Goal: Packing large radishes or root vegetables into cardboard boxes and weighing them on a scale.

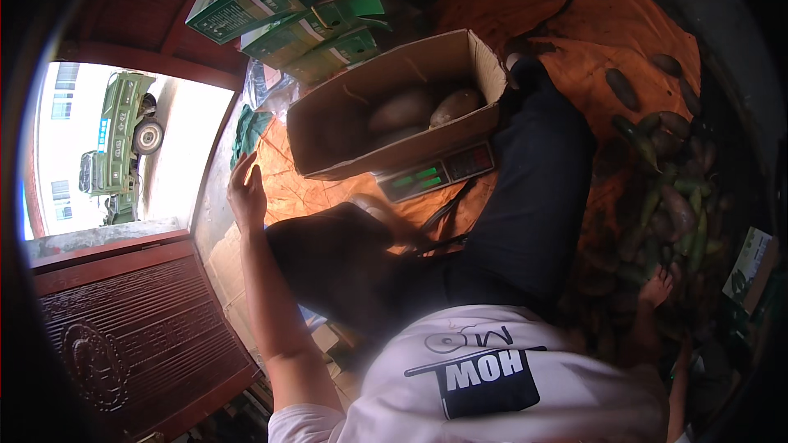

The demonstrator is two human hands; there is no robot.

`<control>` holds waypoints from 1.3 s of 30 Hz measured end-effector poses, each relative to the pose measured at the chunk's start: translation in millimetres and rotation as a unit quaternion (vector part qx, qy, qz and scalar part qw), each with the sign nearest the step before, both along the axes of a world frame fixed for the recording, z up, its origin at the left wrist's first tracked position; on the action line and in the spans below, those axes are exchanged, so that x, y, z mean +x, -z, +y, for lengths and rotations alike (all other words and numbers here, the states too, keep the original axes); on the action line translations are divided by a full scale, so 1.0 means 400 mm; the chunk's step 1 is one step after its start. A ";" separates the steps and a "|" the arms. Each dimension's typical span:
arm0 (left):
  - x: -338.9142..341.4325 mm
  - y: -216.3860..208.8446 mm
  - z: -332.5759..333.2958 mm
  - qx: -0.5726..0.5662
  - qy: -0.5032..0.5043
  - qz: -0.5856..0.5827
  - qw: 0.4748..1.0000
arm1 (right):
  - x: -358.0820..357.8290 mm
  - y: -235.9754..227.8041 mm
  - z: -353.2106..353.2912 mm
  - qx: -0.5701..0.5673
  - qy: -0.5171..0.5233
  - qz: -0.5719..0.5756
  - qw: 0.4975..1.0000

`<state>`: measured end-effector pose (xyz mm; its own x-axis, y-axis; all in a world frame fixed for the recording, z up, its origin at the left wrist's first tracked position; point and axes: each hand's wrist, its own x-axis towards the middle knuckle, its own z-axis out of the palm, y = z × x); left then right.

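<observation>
My left hand (pixel 246 189) is raised beside the cardboard box, its fingers apart and nothing in it. The open cardboard box (pixel 328 138) holds large brown oblong tubers (pixel 456 107) of a kind I cannot make out. It rests on a digital scale (pixel 417 183) with a lit green display, between my legs. At the right, my right hand (pixel 657 285) reaches down to a dim pile of long brown and green tubers (pixel 678 212). Its fingers look stretched out against the pile, with nothing visibly gripped.
Green printed cartons (pixel 283 20) stand beyond the box. An orange sheet (pixel 492 8) covers the floor, with loose tubers (pixel 622 89) on it. Another forearm (pixel 680 390) shows at the lower right. A dark red door panel (pixel 139 336) and a doorway with a green truck (pixel 119 139) outside are at left.
</observation>
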<state>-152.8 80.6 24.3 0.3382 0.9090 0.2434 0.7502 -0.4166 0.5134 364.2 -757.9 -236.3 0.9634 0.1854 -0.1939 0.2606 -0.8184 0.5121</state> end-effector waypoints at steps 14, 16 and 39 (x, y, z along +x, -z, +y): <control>-0.007 0.059 0.054 0.005 0.022 0.045 0.999 | 0.015 -0.053 0.004 0.008 -0.005 -0.030 1.000; 0.006 0.053 0.037 0.006 0.026 0.027 0.999 | 0.028 -0.071 0.003 0.009 -0.016 -0.042 0.999; 0.043 0.013 0.001 -0.012 0.023 -0.034 0.999 | -0.026 -0.060 0.012 0.037 -0.011 -0.086 0.996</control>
<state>-135.5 81.1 19.0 0.3636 0.8988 0.2449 0.6937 -0.4367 0.5728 353.7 -753.0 -212.4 0.9768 0.2137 -0.0117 0.1920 -0.8505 0.4896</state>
